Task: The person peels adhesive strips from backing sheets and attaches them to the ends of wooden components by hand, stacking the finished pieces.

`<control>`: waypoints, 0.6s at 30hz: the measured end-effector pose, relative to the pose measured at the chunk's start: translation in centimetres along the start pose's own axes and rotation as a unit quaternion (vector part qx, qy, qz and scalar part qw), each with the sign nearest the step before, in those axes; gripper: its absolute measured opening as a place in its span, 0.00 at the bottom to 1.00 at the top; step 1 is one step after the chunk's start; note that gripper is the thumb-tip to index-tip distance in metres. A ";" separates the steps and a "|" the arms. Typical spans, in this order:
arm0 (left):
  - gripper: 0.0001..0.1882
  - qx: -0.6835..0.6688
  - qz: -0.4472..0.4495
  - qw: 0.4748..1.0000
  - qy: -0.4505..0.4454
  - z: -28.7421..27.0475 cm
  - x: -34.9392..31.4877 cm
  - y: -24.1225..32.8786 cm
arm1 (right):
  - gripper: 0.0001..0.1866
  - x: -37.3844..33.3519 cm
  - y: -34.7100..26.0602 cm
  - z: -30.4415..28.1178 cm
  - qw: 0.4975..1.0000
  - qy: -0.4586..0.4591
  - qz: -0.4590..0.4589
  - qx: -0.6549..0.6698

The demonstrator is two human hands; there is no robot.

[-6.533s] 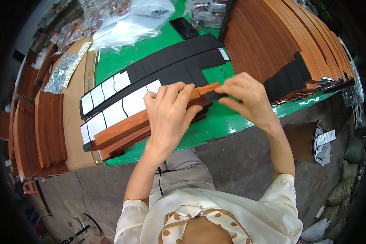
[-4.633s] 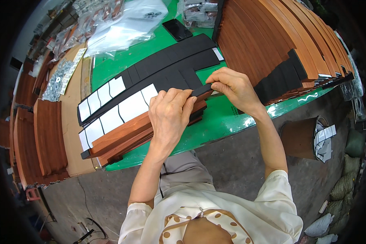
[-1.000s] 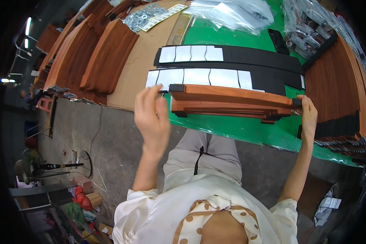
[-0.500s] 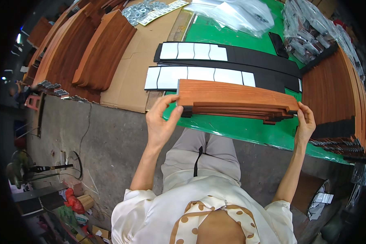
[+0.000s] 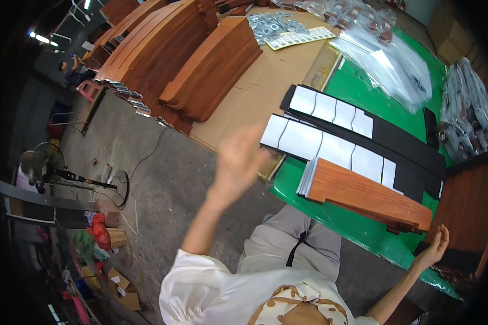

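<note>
My left hand point(image 5: 238, 162), smeared by motion, is off the panels, over the edge of the cardboard point(image 5: 233, 114); its fingers cannot be made out. My right hand point(image 5: 435, 249) is just beyond the right end of a small stack of curved reddish-brown wood-grain panels point(image 5: 368, 195). Its fingers are raised and slightly bent, with nothing visible in them. The panel stack lies at the near edge of the green table top point(image 5: 339, 219), its pale layered ends facing left. Behind it are black strips point(image 5: 401, 141) with white rectangular sheets point(image 5: 331, 146) on them.
Tall piles of brown panels point(image 5: 211, 70) stand at the left, another pile point(image 5: 466, 206) at the right. Farther back are metal hardware point(image 5: 276, 27), a sticker sheet point(image 5: 301, 38), clear plastic bags point(image 5: 390, 65), a black phone point(image 5: 431, 128) and bagged parts point(image 5: 468, 111). A fan point(image 5: 43, 162) stands on the floor.
Both hands have let go of the panel stack's ends. My left hand has moved away from the stack toward the cardboard. The view has turned left, and the stack now lies on the table.
</note>
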State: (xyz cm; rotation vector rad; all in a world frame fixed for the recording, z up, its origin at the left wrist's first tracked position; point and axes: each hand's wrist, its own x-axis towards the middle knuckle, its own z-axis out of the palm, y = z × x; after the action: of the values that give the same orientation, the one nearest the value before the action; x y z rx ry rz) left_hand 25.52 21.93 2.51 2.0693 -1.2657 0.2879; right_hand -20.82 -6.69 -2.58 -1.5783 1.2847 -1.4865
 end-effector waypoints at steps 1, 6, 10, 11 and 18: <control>0.26 0.067 0.033 0.997 0.035 -0.9 2.1 -2.5 | 0.11 0.3 -0.1 -0.4 1.000 0.013 -0.011 0.020; 0.25 0.363 -0.010 0.924 0.122 -5.9 11.2 -12.7 | 0.08 0.7 -1.7 1.6 0.997 0.015 -0.064 0.026; 0.26 0.363 -0.139 0.921 0.011 -5.5 13.8 -16.8 | 0.07 0.1 -3.1 2.6 0.996 0.010 -0.088 0.013; 0.25 0.351 -0.128 0.927 0.016 -5.5 13.8 -17.5 | 0.07 -0.1 -3.2 2.5 0.996 0.003 -0.088 0.015; 0.25 0.343 -0.028 0.935 0.081 -5.0 13.7 -12.9 | 0.08 -0.2 -7.4 5.1 0.994 0.025 -0.109 0.000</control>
State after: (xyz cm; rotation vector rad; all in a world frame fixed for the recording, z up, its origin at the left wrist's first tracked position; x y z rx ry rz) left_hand 44.20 19.35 7.54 2.5771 -1.0925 0.9685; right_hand -14.16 -4.89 3.16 -1.7360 1.1683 -1.6689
